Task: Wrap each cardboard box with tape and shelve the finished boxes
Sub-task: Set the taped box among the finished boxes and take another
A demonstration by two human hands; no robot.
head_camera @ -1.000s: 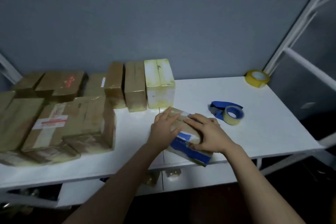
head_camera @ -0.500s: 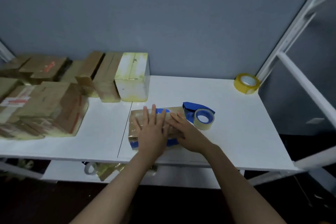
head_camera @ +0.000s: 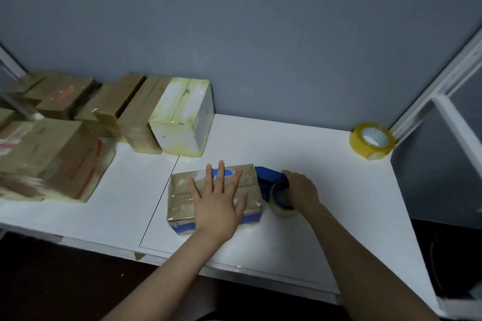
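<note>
A small cardboard box (head_camera: 182, 197) with blue print and shiny tape lies flat on the white shelf (head_camera: 326, 190), near its front edge. My left hand (head_camera: 219, 200) presses flat on top of it, fingers spread and straight. Right beside the box stands a blue tape dispenser (head_camera: 272, 185) loaded with a clear tape roll. My right hand (head_camera: 302, 187) curls over the dispenser and grips it from the right side. Part of the dispenser is hidden under that hand.
Several taped boxes (head_camera: 52, 159) are stacked at the left, with a white and yellow box (head_camera: 182, 122) standing next to them. A yellow tape roll (head_camera: 371, 141) sits in the back right corner by the white shelf frame (head_camera: 443, 81).
The box went from tilted at the shelf edge to lying flat. My right hand left the box and took hold of the tape dispenser. My left hand stayed flat on top.
</note>
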